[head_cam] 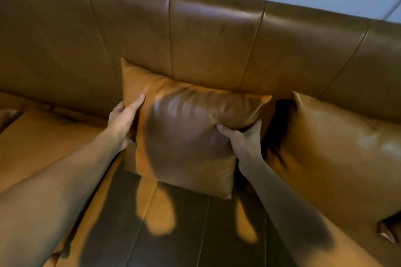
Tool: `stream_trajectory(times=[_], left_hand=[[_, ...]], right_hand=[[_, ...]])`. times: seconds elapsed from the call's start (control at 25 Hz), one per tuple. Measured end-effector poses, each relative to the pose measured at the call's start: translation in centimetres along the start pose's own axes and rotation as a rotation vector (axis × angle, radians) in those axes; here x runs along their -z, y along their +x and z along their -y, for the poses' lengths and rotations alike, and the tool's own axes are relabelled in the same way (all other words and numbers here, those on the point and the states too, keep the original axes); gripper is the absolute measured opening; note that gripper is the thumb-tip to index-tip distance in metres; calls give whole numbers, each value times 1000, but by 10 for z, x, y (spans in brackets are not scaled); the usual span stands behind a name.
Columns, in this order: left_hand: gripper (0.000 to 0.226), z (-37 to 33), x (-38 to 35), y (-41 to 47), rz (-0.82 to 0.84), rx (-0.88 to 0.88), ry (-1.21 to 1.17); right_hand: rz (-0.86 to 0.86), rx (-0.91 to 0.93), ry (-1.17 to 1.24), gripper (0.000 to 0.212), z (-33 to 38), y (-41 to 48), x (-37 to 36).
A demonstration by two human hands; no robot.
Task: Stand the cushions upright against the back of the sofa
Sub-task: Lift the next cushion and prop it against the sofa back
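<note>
The tan leather cushion (pixel 188 136) in the middle of the view stands nearly upright on the sofa seat (pixel 180 223), its top edge touching the sofa back (pixel 195 34) and its lower corner resting forward on the seat. Both hands are clamped on it. The left hand (pixel 122 122) grips the cushion's left edge, with the thumb laid along the front face and the other fingers hidden behind. The right hand (pixel 244 138) pinches the right edge high up, thumb pressing a dent into the face, fingers curled round the side.

Just to the right, a second cushion (pixel 338 154) of the same leather already leans against the sofa back, close to the first with a dark gap between them. It looks placed, though it slouches more than it stands.

By my reading, the job is well along: one cushion is set and the held one needs only a final push back and release. At the far right edge, a small fold of leather (pixel 388 232) shows; whether it is another cushion waiting its turn cannot be told. The seat to the left is mostly out of view.
</note>
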State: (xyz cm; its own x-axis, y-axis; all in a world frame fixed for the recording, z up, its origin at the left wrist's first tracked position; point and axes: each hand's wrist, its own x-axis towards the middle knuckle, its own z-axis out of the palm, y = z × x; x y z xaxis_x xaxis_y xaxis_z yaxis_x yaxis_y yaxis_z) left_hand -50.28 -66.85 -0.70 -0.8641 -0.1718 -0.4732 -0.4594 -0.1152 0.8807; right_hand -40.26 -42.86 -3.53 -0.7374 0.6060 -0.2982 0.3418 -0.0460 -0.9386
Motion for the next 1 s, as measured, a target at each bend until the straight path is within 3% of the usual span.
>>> stream_trajectory(times=[0.24, 0.4, 0.52, 0.72, 0.88, 1.0], left_hand=[[41, 7, -3, 2, -57, -52, -74], [44, 10, -3, 9, -127, -108, -165], [47, 12, -6, 14, -84, -131, -154], [61, 11, -1, 25, 10, -115, 80], [66, 8, 5, 16, -53, -138, 280], [69, 18, 28, -4, -63, -155, 444]], right_hand=[[-3, 67, 19, 122, -7, 9, -1], [-25, 108, 42, 117, -12, 13, -2], [-20, 118, 13, 111, -13, 20, -7], [-23, 104, -150, 115, -12, 28, -9], [-15, -26, -186, 113, -20, 2, 0], [27, -146, -343, 87, -43, -46, 6]])
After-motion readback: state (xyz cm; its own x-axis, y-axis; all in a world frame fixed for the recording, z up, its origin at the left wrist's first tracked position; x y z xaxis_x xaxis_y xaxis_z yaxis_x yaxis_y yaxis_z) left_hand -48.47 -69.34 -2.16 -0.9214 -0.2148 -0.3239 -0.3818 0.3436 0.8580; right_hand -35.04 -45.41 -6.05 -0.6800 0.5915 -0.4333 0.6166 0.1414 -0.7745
